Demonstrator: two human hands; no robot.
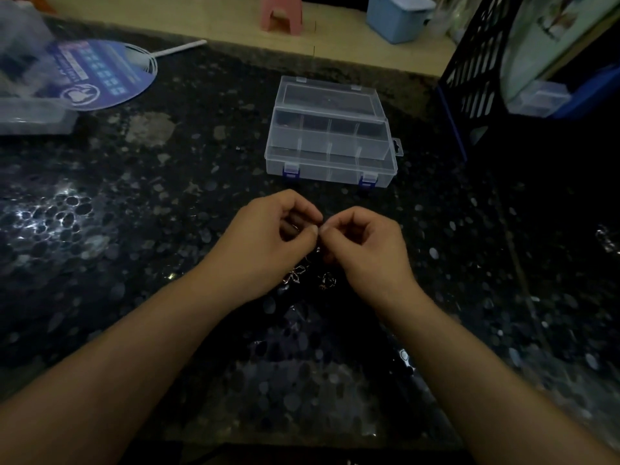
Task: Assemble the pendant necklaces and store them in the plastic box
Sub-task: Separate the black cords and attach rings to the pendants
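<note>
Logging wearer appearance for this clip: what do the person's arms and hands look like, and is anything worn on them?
Both forearms are bare, with no sleeves in view. The left hand and right hand show no gloves, and no rings, watch or bracelet can be made out in the dim light.

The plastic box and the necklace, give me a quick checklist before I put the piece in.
1. Plastic box lid open: ok, it is folded back behind the tray.
2. Box within reach, straight ahead of both hands: ok.
3. Left hand and right hand have a grip on the necklace: ok, fingertips pinch together.
4. Pendant joined to chain: cannot tell, too dark and small.
5. Loose pendants on the table: not ok, still outside the box.
</note>
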